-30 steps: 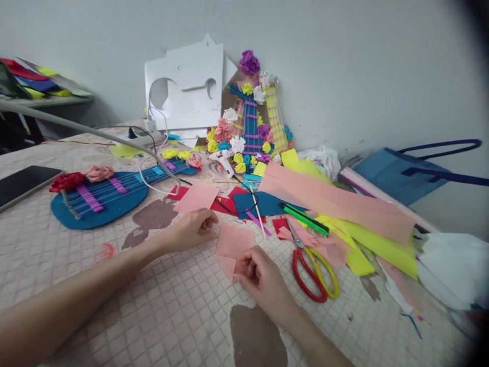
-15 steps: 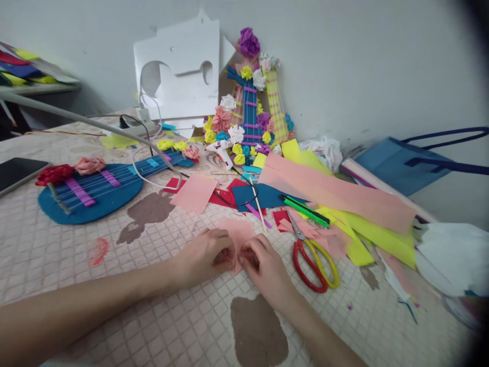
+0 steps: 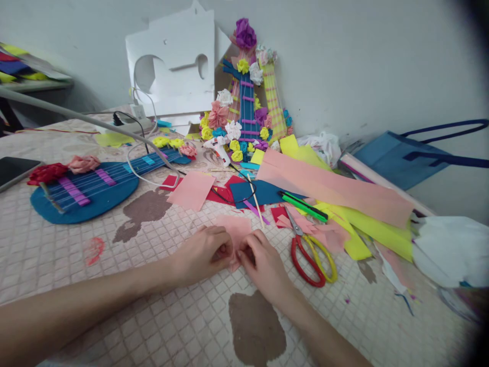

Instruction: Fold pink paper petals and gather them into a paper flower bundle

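Note:
Both hands meet over a small pink paper piece (image 3: 236,228) on the quilted table cover (image 3: 171,316). My left hand (image 3: 206,252) pinches its near left edge with curled fingers. My right hand (image 3: 263,262) grips the near right edge, fingers folded in. The paper's lower part is hidden between the fingers. Red and yellow scissors (image 3: 311,255) lie just right of my right hand. A loose pink paper square (image 3: 191,189) lies beyond my left hand.
A blue felt guitar (image 3: 91,186) with paper roses lies at left. Flower-covered guitars (image 3: 248,102) lean on the wall by a white cut-out board (image 3: 171,66). A glue gun (image 3: 218,148), green pens (image 3: 303,206), pink and yellow sheets (image 3: 336,196), a blue bag (image 3: 405,160) and a phone (image 3: 15,168) are around.
My left hand came in from the loose pink square to the paper piece, and both hands now pinch it together. The view shifted slightly rightward and down.

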The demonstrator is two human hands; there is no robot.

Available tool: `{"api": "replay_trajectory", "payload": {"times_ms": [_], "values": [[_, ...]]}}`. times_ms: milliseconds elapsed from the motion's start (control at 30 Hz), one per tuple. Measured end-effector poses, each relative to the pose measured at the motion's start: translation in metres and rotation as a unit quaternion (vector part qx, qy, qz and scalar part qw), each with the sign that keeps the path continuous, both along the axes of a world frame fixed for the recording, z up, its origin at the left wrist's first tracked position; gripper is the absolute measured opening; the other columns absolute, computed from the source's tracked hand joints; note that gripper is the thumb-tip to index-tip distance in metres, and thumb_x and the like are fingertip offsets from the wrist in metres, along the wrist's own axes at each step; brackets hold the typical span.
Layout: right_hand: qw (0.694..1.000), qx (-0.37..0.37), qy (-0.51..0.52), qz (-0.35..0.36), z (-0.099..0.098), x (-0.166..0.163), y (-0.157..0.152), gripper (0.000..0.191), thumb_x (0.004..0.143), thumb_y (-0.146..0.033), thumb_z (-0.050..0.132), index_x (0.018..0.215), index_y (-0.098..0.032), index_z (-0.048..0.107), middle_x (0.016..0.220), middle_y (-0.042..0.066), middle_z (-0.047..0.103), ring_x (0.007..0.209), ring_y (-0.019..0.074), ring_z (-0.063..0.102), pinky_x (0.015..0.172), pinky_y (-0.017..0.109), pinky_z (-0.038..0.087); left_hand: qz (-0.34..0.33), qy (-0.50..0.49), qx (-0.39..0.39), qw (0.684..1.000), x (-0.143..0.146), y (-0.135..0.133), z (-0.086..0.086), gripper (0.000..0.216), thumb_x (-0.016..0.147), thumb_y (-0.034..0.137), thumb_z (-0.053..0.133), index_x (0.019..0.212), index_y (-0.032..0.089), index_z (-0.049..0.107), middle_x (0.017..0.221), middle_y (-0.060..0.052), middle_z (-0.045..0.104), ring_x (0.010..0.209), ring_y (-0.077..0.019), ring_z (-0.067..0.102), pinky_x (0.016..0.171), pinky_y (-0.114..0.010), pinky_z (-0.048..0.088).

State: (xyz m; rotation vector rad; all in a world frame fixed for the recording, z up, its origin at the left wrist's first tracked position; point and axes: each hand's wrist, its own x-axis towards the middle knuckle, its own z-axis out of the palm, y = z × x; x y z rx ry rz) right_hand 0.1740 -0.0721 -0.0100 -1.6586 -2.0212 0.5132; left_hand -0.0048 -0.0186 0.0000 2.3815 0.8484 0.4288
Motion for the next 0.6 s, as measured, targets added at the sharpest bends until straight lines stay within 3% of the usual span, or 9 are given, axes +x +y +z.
{"api": "replay_trajectory", "payload": {"times_ms": [100,267,600], "values": [[1.0,0.011,-0.011,-0.002,-0.0012,-0.0013,0.0005,0.007,0.085,-0.014,0.051,0.081,-0.02,0.051,0.088,0.003,0.052,0.076,0.0163,0.056,0.067,0.028,0.045,0.026,0.029,0.023,0.999,0.0031,-0.0053,0.0007,0.016,0.078,0.031,0.063,0.08,0.017,0.057,0.083,-0.002,0.06,0.077,-0.0176,0.054,0.071,-0.03,0.037],[1.0,0.016,-0.009,-0.01,-0.0025,-0.0021,0.0,0.01,0.082,-0.01,0.051,0.08,-0.02,0.051,0.086,0.002,0.052,0.075,0.0158,0.056,0.067,0.027,0.043,0.05,0.064,0.065,0.995,0.0073,-0.0101,0.0009,0.017,0.073,0.027,0.065,0.083,0.017,0.055,0.087,-0.003,0.059,0.083,-0.0208,0.054,0.072,-0.032,0.035],[1.0,0.019,-0.009,-0.012,-0.0017,-0.0028,0.0004,0.008,0.084,-0.013,0.05,0.081,-0.02,0.051,0.087,0.002,0.052,0.075,0.0155,0.056,0.067,0.027,0.044,0.045,0.069,0.055,0.995,0.0071,-0.0096,0.0012,0.017,0.073,0.025,0.066,0.083,0.017,0.056,0.088,-0.003,0.06,0.084,-0.0212,0.054,0.072,-0.033,0.035]]}}
